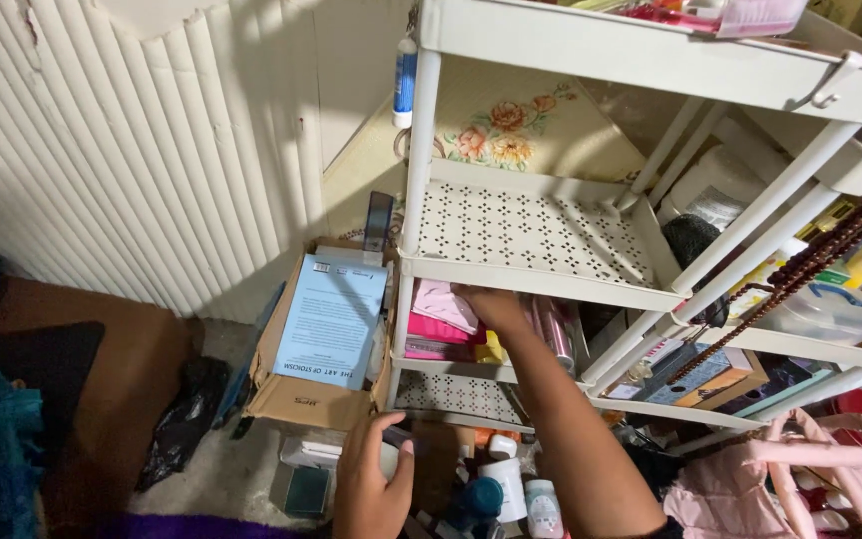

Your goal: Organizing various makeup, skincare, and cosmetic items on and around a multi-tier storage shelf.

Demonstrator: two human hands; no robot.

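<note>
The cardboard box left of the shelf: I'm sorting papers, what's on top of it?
A light blue book lies flat atop the cardboard box, a dark phone-like object upright behind. The contents beneath are covered.

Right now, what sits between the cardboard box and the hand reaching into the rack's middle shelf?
In the head view, the rack's white corner post stands between the cardboard box and the right hand, with pink items beside the hand.
</note>
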